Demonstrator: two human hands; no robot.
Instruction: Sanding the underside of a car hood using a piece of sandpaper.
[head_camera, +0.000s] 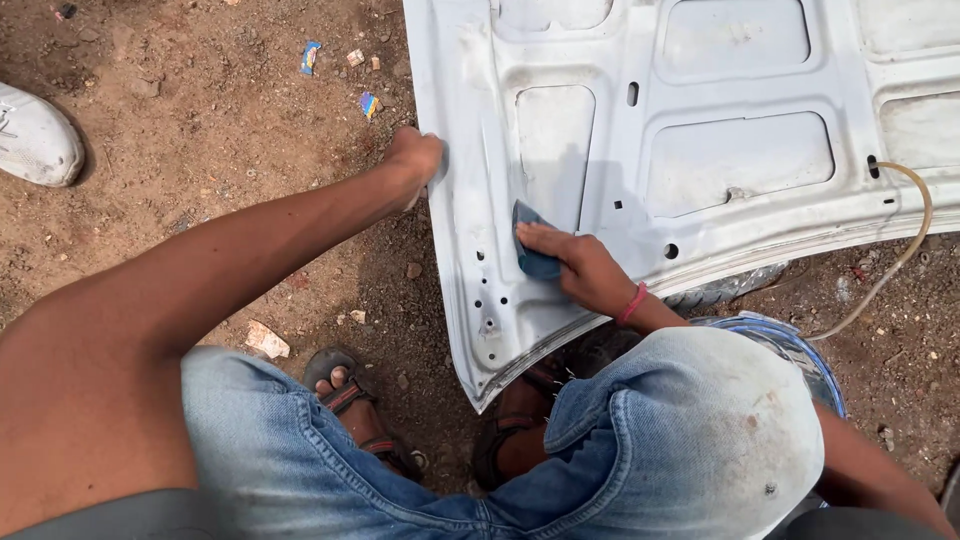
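Brown dirt ground holds a big white metal car panel, stiff and likely heavy, best held by its edge, where the left hand grips while the right hand presses a soft blue pad flat on it.

Harsh daylight, sharp focus, dark shadows underfoot (mild glare on metal).

Open-air car-repair yard: bare dirt ground, white car body panel.
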